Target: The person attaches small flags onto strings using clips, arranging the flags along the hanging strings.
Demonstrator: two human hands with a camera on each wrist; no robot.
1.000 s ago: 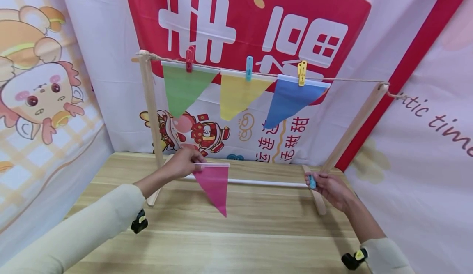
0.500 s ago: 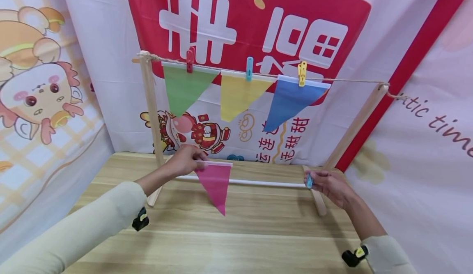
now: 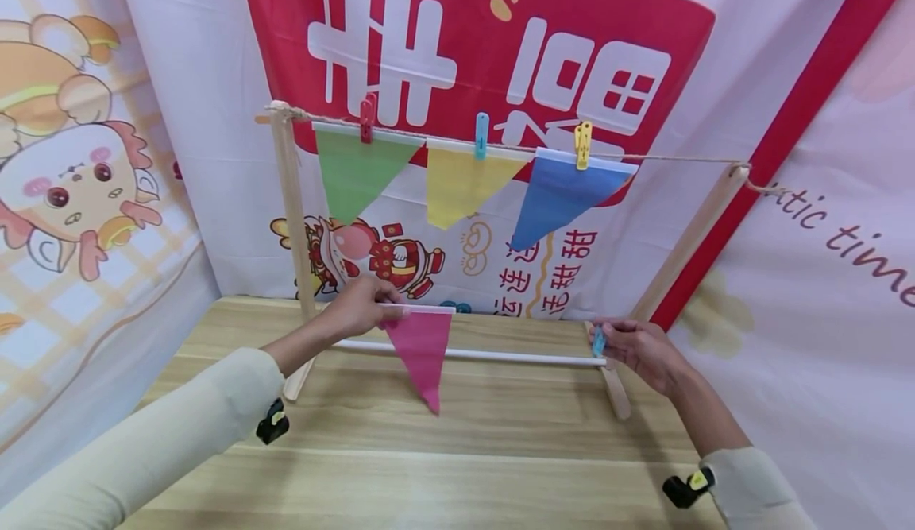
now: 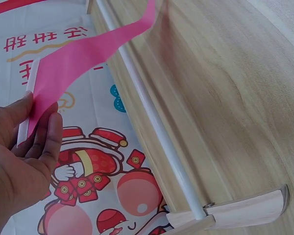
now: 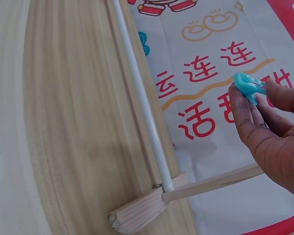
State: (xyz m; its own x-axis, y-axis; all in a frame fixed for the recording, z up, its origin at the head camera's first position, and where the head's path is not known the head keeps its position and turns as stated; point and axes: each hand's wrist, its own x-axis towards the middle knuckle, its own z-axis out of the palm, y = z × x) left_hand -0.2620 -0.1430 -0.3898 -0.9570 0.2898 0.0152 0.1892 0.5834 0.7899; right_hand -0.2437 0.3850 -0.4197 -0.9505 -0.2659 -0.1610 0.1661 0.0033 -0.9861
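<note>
A pink triangular pennant [image 3: 422, 351] hangs point down from my left hand [image 3: 360, 307], which pinches the left end of its white top edge. In the left wrist view the same pennant [image 4: 73, 56] bends away from the thumb and fingers. My right hand [image 3: 639, 351] pinches a light-blue clothespin [image 3: 599, 341] near the right post; the right wrist view shows this clothespin [image 5: 248, 85] between thumb and fingertips. Above, a twine line [image 3: 675, 156] carries a green pennant [image 3: 360, 168], a yellow pennant [image 3: 468, 184] and a blue pennant [image 3: 568, 196], each clipped by a clothespin.
A wooden left post [image 3: 289, 196] and right post [image 3: 689, 236] hold the twine. Low between their feet runs a white rod [image 3: 522, 355]. All stand on a wood-grain table [image 3: 443, 482], with a printed cloth backdrop [image 3: 229, 220] close behind.
My left hand has risen slightly and shifted right with the pink pennant. My right hand has also lifted a little, the clothespin now turned more upright. The hanging pennants stay in place.
</note>
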